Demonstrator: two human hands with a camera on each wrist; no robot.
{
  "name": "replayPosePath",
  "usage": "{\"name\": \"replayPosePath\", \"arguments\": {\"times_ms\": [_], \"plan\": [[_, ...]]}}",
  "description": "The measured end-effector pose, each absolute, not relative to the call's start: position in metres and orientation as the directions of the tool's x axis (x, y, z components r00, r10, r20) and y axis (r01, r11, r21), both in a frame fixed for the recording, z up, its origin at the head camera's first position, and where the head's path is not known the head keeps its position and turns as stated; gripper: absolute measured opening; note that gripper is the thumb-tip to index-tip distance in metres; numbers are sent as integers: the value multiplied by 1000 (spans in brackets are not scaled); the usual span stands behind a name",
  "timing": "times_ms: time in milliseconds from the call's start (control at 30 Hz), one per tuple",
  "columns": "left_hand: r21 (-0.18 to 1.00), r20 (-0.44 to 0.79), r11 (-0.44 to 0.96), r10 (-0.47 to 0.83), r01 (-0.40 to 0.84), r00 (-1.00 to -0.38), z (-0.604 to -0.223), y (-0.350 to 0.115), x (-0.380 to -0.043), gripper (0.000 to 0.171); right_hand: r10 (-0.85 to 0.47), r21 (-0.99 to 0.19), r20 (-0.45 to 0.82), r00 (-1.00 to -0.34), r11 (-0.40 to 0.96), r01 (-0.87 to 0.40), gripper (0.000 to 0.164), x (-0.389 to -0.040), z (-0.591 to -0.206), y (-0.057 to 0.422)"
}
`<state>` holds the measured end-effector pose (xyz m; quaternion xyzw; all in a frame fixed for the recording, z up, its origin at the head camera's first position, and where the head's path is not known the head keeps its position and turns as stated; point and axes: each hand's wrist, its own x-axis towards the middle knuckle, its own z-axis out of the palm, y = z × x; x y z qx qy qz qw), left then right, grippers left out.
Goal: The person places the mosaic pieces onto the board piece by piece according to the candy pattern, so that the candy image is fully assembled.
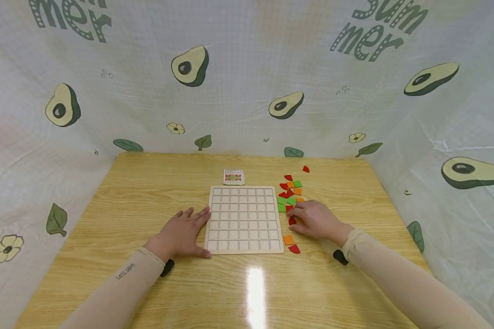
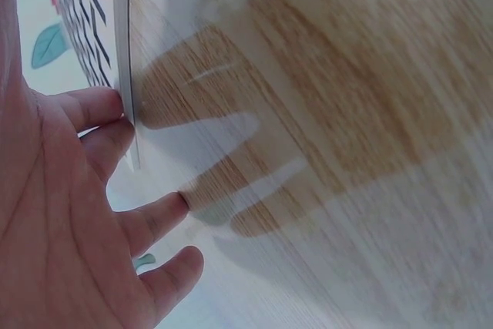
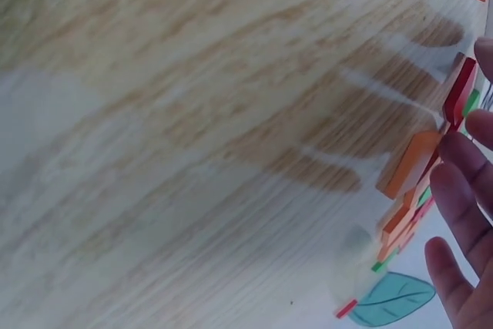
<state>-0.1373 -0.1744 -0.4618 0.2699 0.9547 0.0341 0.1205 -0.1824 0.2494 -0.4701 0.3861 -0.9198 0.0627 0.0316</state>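
Note:
A pale square board [image 1: 244,220] with a grid of cells lies in the middle of the table. My left hand [image 1: 183,234] rests at its left side, fingers spread, fingertips right at the board's edge [image 2: 123,44] in the left wrist view. Right of the board, my right hand [image 1: 316,220] reaches over a cluster of flat pieces, its fingers lightly bent. A red quarter-round piece [image 1: 292,220] shows between thumb and fingers. Near the fingertips in the right wrist view are a red piece [image 3: 460,90] and an orange tile [image 3: 410,164].
Green tiles [image 1: 281,208] and more red and orange pieces lie along the board's right side. Below them are an orange square [image 1: 288,240] and a red quarter-round [image 1: 294,249]. A small pattern card [image 1: 233,177] lies behind the board. An avocado-print cloth [image 1: 238,91] hangs behind the table.

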Motion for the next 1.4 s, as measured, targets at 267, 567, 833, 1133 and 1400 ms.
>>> {"name": "replayPosePath", "arguments": {"times_ms": [267, 567, 833, 1133, 1400], "plan": [[132, -213, 853, 521, 504, -826, -460, -174, -137, 117, -696, -94, 79, -713, 707, -701, 37, -182, -470, 251], [144, -213, 851, 525, 505, -824, -462, -172, -137, 118, -716, -67, 120, -688, 685, -725, 32, -181, -473, 249], [149, -211, 853, 521, 500, -827, -462, -172, -138, 118, -717, -137, 115, -688, 674, -726, 34, -181, -471, 248], [131, -186, 849, 528, 512, -829, -465, -178, -138, 118, -716, -135, 132, -686, 672, -728, 25, -185, -472, 247], [127, -188, 845, 535, 519, -824, -467, -177, -139, 118, -682, -131, 132, -719, 707, -695, 23, -181, -467, 246]]}}
